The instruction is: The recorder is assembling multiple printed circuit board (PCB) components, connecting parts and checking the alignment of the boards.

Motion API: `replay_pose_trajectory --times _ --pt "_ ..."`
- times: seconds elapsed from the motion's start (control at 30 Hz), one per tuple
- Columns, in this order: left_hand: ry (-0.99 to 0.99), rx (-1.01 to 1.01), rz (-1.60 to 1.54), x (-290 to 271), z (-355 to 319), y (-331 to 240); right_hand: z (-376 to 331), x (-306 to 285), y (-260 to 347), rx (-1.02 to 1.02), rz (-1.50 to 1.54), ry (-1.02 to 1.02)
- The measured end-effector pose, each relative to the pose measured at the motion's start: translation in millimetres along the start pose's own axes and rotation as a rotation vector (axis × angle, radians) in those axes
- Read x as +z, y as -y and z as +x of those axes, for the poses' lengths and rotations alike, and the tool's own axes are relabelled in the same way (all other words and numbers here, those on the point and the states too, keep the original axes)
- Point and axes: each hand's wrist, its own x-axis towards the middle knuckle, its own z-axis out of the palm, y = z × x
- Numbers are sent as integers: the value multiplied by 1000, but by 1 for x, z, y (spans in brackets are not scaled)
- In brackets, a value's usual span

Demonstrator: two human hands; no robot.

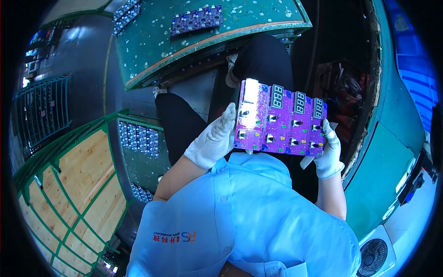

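Between my two gloved hands is a purple circuit board panel (278, 124), held tilted over my lap. It carries black digit displays along its far side, and small knobs and green and yellow parts nearer me. Bright light glares off its left section. My left hand (213, 141), in a white glove, grips the left edge, with some fingertips hidden beneath. My right hand (330, 154), also in a white glove, is closed on the right edge. A thin pale strip (306, 161) shows by the right hand; its kind is unclear.
Ahead is a worn green table (258, 18) bearing another purple circuit board panel (197, 21). A green-framed wooden rack (78, 180) stands at left, beside a surface with rows of boards (139, 139). A green bench (392, 152) and white fan (374, 254) are at right.
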Motion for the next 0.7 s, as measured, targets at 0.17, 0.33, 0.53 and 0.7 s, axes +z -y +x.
replay_pose_trajectory --times 0.17,0.33,0.53,0.7 --pt "-9 26 -10 -2 3 2 -1 0 0 -4 -1 -22" --pt "4 32 -34 -7 3 3 -3 3 1 1 14 -25" --pt "28 61 -140 -17 5 13 -7 5 2 -18 -36 -16" --pt "3 106 -132 -19 4 15 -7 5 3 -28 -70 24"
